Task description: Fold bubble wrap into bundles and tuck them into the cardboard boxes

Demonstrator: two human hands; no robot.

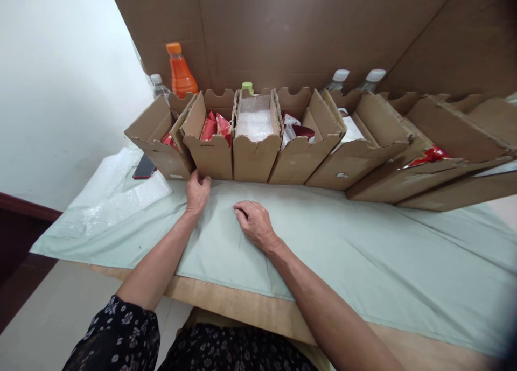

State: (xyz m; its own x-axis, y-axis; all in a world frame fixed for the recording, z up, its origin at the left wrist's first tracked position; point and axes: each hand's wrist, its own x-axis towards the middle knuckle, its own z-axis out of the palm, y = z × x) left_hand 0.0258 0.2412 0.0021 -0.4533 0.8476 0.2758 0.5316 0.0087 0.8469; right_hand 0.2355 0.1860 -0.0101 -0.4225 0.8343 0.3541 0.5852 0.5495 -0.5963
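My left hand (197,192) is at the lower front corner of a cardboard box (214,160), where it meets the leftmost cardboard box (168,163). Its fingers are bent against the cardboard, and the fingertips partly disappear into the gap between the two boxes. On the pale green cloth (315,225), my right hand (255,224) lies with curled fingers and nothing visible in it. In the second box are red packets (214,127). Clear bubble wrap (255,120) fills the third box.
More open cardboard boxes (359,163) continue the row rightward, some with red or white packages. Behind stand an orange bottle (181,72), clear bottles with white caps (340,76) and a tall cardboard panel (283,32). Bubble wrap sheets (105,193) and a dark phone-like object (144,167) lie left.
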